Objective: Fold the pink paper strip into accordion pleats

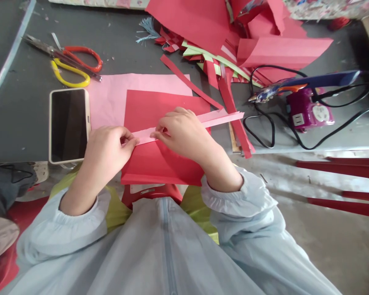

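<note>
A folded strip of pink paper (219,119) runs at a slant between my hands, above a red paper sheet (162,164). My left hand (109,149) pinches the strip's left end between thumb and finger. Farther along it, my right hand (181,133) pinches the strip and covers its middle. The strip's right end sticks out past my right hand, over a red paper strip (232,108). The red sheet reaches over the table's front edge and partly covers a pink paper sheet (107,98).
Scissors (69,65) with red and yellow handles lie at the back left, above a phone (69,125). Red and green paper pieces (215,53) pile up at the back. A blue glue gun (307,84), its cable and a purple power socket (310,108) are on the right.
</note>
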A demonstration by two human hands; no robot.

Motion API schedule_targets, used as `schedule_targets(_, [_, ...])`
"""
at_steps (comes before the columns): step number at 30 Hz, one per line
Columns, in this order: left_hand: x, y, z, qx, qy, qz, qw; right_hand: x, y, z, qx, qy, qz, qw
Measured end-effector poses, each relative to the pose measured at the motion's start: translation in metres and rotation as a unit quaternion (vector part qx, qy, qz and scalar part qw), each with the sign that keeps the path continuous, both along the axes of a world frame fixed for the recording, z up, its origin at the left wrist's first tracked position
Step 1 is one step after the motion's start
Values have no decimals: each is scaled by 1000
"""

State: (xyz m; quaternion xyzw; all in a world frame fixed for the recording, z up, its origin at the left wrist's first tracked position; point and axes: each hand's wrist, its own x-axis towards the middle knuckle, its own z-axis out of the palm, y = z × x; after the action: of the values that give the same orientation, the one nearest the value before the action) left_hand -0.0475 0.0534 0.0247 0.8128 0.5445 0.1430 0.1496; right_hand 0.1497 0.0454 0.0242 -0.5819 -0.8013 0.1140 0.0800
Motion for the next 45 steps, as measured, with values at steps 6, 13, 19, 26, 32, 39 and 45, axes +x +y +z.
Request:
schedule_targets(6, [-7, 3, 4, -26, -14, 5, 1000, -2, 6, -1, -26, -3, -10, 1000])
schedule_targets(13, [-13, 7, 7, -60, -1, 5, 998, -3, 11, 1, -37, -5, -11, 999])
schedule_targets(19, [-11, 8, 7, -63, 18, 14, 998, -2, 14, 1, -48, -14, -6, 999])
schedule_targets(26, [-12, 9, 5, -38, 18, -8, 999, -3, 15, 5, -70, -33, -5, 997])
schedule_targets(32, [-6, 6, 17, -100, 75, 10, 992, -2, 15, 11, -99, -33, 9, 995])
schedule_targets(39, [-6, 5, 17, -102, 79, 12, 992, 0, 13, 12, -98, -27, 7, 995])
schedule_targets(45, [-8, 5, 10, -70, 58, 0, 996, -1, 11, 11, -89, -27, 5, 996])
